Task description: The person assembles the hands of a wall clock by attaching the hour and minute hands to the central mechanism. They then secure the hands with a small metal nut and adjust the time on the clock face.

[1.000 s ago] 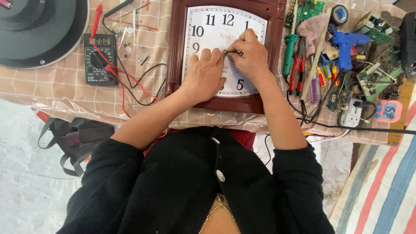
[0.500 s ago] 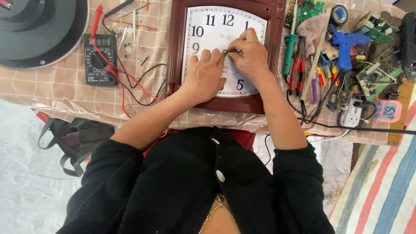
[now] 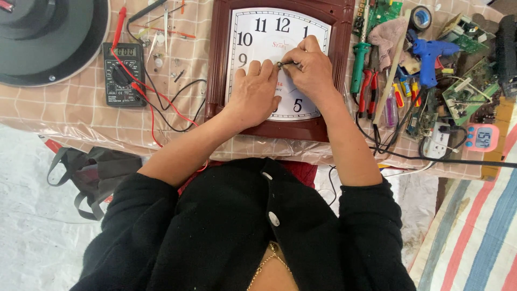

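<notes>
Nothing shifts since earlier: left hand (image 3: 254, 92) rests flat, fingers loosely spread, on wall clock (image 3: 277, 64) face; right hand (image 3: 308, 70) pinches closed around clock hands (image 3: 284, 63) at center.

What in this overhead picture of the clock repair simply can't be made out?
- Head view: the clock's centre and lower-left numerals are hidden under the left hand and right hand.
- The small dark part pinched between the hands is too small to identify.
- The wall clock frame's top is cut off by the upper edge.
- The round dark object at the top left is cut off by the edge.
</notes>
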